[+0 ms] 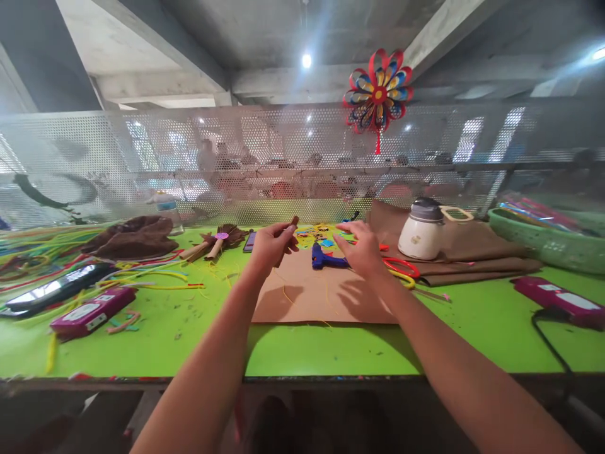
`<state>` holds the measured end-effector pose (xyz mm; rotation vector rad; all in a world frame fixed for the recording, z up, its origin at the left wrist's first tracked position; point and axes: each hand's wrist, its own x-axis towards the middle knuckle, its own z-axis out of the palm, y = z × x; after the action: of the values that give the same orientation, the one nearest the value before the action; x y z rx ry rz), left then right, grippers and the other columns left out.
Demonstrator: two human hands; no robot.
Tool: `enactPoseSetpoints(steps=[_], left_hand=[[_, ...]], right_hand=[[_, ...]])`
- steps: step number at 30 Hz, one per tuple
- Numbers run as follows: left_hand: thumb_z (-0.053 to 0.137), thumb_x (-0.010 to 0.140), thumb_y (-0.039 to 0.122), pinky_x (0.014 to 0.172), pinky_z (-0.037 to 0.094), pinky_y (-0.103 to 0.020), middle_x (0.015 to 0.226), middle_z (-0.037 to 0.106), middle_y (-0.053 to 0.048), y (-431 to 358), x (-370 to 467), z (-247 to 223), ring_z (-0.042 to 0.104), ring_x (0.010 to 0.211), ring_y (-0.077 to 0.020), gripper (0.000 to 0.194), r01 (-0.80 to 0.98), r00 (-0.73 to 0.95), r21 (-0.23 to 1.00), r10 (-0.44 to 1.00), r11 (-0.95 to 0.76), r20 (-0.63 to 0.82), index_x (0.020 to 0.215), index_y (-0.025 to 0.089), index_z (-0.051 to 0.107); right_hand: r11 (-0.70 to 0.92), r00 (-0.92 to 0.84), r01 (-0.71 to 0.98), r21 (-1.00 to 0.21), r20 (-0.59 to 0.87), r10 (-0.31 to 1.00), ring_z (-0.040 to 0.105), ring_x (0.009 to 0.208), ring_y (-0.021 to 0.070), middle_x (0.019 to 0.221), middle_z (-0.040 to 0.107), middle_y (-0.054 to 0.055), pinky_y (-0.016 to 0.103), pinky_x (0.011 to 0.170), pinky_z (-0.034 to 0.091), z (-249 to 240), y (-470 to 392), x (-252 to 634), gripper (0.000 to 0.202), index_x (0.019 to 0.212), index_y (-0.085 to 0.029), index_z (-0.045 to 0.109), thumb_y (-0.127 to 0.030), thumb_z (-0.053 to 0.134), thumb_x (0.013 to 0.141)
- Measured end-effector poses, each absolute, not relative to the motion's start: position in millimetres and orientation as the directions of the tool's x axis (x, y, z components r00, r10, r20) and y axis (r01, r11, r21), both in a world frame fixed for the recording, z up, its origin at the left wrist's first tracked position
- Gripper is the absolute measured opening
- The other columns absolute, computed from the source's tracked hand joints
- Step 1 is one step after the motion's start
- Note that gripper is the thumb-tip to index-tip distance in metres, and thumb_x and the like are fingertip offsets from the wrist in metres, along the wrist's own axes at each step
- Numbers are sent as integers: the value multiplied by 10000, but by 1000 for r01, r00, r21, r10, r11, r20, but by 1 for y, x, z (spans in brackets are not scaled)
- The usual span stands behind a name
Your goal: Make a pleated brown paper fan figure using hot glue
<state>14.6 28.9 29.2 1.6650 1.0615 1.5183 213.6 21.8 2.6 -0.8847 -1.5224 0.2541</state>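
Note:
My left hand (274,244) is closed around a small rolled brown piece (295,221), whose end sticks up past the thumb. To its right, my right hand (362,248) is raised with its fingers apart, holding nothing. Beneath both hands lies a brown paper sheet (312,302) with thin yellow strands on it. A blue glue gun (326,258) rests on the sheet just left of my right hand. Red-handled scissors (401,268) lie partly behind my right wrist.
A white jug (421,233) stands on folded brown material (477,271), near a green basket (548,239). At left are purple power strips (92,312), a black case (59,287), pipe cleaners (161,277) and a brown paper piece (215,243). A perforated screen (269,145) rises behind.

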Motion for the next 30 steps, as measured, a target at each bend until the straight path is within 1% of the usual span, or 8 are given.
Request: enactPoseSetpoints(steps=[2,4,9,11,14,18,21,30], left_hand=[[605,768,268,460,430,-215,569,605,-24,32,15,35,588,467,-115,165,28,-62,923,921,-384,385,830,114,609],[573,794,244,468,445,-214,560,600,-16,34,16,46,594,463,-115,117,-65,-137,934,930,-351,340,801,127,564],[465,852,200,478,450,-197,556,595,-15,24,33,78,598,483,-110,84,-238,-146,906,935,-349,322,806,140,502],[457,856,205,492,460,-204,568,598,-25,17,44,86,609,510,-120,90,-276,-112,904,945,-327,307,814,139,502],[459,855,216,491,462,-211,571,592,-24,15,54,91,606,512,-125,91,-290,-112,909,954,-299,278,832,142,505],[441,858,188,427,410,-174,518,542,9,30,51,98,549,426,-91,78,-259,-191,945,970,-198,151,836,144,502],[435,854,144,381,354,-149,481,505,22,43,47,101,478,361,-65,77,-230,-189,964,978,-136,93,804,137,493],[419,879,158,340,296,-126,456,457,21,58,64,99,407,336,-47,141,-182,-132,980,990,-78,54,758,132,487]], right_hand=[[740,81,446,-504,846,527,532,908,228,857,616,85,385,827,412,1,12,203,174,786,-188,662,-324,553,799],[788,-58,369,-493,834,549,544,884,218,840,622,77,371,819,420,-3,2,188,196,809,-206,660,-323,505,837],[684,-246,102,-723,648,721,501,1089,237,1184,556,96,373,838,423,-13,-9,156,476,1172,-231,522,-382,636,736],[588,-305,-13,-808,564,768,556,998,215,1059,610,85,362,816,432,-15,-10,149,524,1181,-218,484,-427,634,724],[393,-383,-140,-909,416,825,530,537,129,643,564,-14,271,542,425,-20,-15,140,426,1036,-189,507,-542,468,801],[468,-181,10,-884,458,870,364,438,106,490,382,-52,240,449,284,-30,-24,132,393,719,-193,525,-510,350,871],[597,-142,130,-792,581,801,389,494,116,509,389,-41,244,494,282,-33,-30,130,346,695,-198,530,-424,360,894],[677,-250,293,-675,629,736,425,520,101,538,422,-35,223,526,290,-35,-37,122,296,706,-177,513,-278,329,914]])
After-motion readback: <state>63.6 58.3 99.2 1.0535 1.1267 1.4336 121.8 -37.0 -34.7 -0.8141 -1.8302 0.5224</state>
